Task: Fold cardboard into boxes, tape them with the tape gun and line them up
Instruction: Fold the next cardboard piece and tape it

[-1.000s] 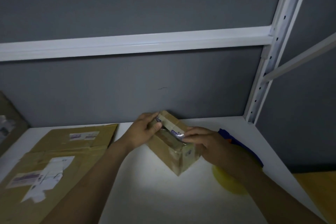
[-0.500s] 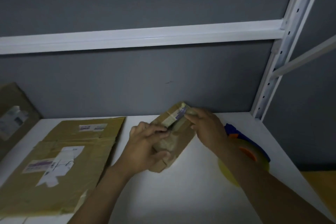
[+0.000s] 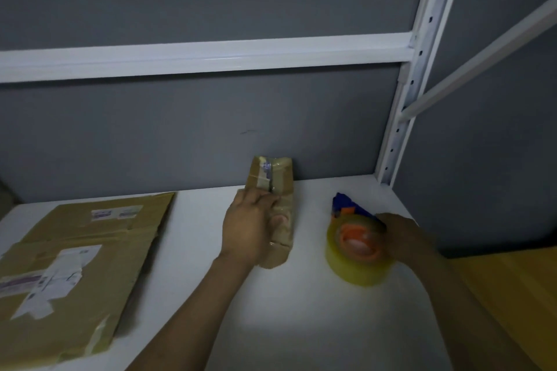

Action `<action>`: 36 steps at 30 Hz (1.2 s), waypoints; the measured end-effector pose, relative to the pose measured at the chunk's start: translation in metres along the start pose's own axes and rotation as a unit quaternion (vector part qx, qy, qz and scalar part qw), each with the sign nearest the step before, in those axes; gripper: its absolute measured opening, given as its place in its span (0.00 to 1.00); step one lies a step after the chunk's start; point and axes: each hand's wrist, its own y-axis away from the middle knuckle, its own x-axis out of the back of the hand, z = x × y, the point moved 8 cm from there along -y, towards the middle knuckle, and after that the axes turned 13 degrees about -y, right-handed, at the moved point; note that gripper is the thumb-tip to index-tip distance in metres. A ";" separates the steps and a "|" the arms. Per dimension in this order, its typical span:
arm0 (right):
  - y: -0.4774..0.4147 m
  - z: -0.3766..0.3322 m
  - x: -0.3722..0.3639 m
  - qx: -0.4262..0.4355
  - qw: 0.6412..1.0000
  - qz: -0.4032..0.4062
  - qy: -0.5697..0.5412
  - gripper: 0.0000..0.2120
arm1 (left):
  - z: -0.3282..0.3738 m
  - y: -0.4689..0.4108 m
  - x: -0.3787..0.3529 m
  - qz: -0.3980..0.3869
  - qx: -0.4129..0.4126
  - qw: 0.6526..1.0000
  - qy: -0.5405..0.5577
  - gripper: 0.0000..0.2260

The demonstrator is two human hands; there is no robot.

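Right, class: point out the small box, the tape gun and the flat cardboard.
small box (image 3: 278, 176): head view, its taped far end.
tape gun (image 3: 358, 242): head view, the orange hub of its roll.
flat cardboard (image 3: 90, 238): head view, bare brown middle.

Box in my left hand: matt brown cardboard, glossy clear tape strips. Tape gun in my right hand: blue, orange plastic; tape roll shiny, yellowish. Table: smooth white. Far rail: glossy white metal.
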 end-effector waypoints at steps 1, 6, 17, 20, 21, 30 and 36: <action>-0.001 0.003 0.002 0.004 1.000 0.022 0.020 0.12 | 0.004 -0.003 0.000 0.001 -0.011 1.000 -0.022 0.16; 0.013 -0.008 0.010 0.060 0.992 0.100 -0.041 0.09 | 0.030 0.002 0.016 0.040 -0.051 0.998 -0.015 0.21; 0.065 -0.118 0.065 0.277 0.888 0.094 -0.354 0.20 | 0.048 0.011 0.053 -0.092 0.142 0.881 0.441 0.19; 0.068 -0.140 0.057 0.308 0.854 -0.025 -0.419 0.30 | 0.048 0.018 0.063 -0.094 0.117 0.836 0.528 0.21; 0.070 -0.146 0.056 0.323 0.849 -0.035 -0.417 0.32 | 0.047 0.018 0.067 -0.095 0.109 0.832 0.536 0.22; 0.068 -0.156 0.047 0.403 0.865 -0.018 -0.298 0.32 | 0.003 -0.004 0.087 -0.127 0.298 0.733 0.598 0.18; 0.062 -0.150 0.042 0.398 0.900 -0.003 -0.177 0.32 | -0.024 -0.007 0.064 -0.131 0.338 0.761 0.539 0.11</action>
